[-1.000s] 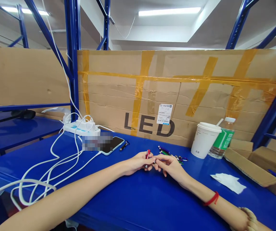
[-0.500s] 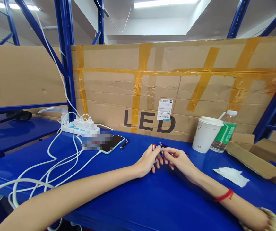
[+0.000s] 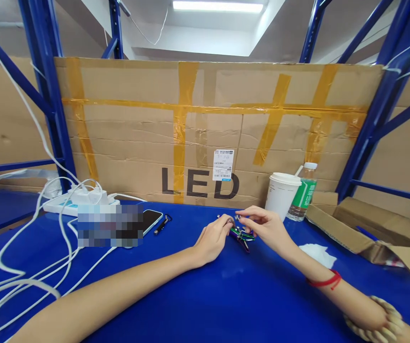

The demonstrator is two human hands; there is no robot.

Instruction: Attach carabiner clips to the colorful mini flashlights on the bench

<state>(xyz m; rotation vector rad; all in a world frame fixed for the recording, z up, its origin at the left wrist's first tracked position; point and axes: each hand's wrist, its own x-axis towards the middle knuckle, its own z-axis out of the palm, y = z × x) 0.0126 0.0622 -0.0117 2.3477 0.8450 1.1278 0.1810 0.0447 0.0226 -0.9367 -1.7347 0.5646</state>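
Observation:
My left hand [image 3: 212,239] is closed around a small metallic piece [image 3: 230,221]; only its round end shows past the fingertips. Just to the right, my right hand [image 3: 262,226] pinches a tiny silver piece [image 3: 238,217] between thumb and forefinger. A narrow gap separates the two pieces. Below the fingertips, several slim, shiny objects in green and purple [image 3: 242,235] lie in a small pile on the blue tabletop [image 3: 226,300]. Their exact kind is too small to make out. A black stick-shaped object with a metal clip end [image 3: 162,224] lies apart on the left.
A phone [image 3: 152,218] and a white power strip [image 3: 58,205] with loose cables stand at left. On the right are a paper cup [image 3: 281,196], a bottle [image 3: 303,193], a tissue [image 3: 318,255] and an open carton [image 3: 348,233]. A large cardboard box [image 3: 137,143] closes off the back.
My view has swung to the right. The fingertips have moved apart, and the coloured pile shows more clearly beneath them. The red part seen in my left hand is now out of sight.

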